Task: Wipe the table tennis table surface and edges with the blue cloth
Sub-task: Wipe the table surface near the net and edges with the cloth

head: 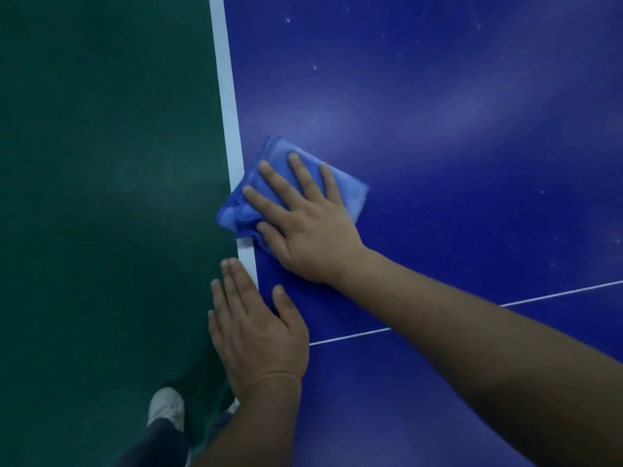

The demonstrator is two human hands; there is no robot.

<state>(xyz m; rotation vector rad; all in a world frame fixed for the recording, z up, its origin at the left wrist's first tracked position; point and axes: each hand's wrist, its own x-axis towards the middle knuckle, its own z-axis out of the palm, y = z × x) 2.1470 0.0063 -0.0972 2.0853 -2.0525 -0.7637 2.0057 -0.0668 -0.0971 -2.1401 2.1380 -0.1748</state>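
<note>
Two hands flat: my right hand (303, 227) presses the cloth (347, 185), fingers straight, over the white edge line (229, 112) of the bench (438, 129); my left hand (256, 332) rests open nearby, holding nothing. Edge wiping, I reckon; next, slide along that line.

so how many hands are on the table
2: right hand presses the blue cloth at the white edge line; left hand lies flat on the table edge.

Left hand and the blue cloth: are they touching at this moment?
Apart. The head view shows bare white edge line between the left hand and the blue cloth; only the right hand presses on it.
</note>
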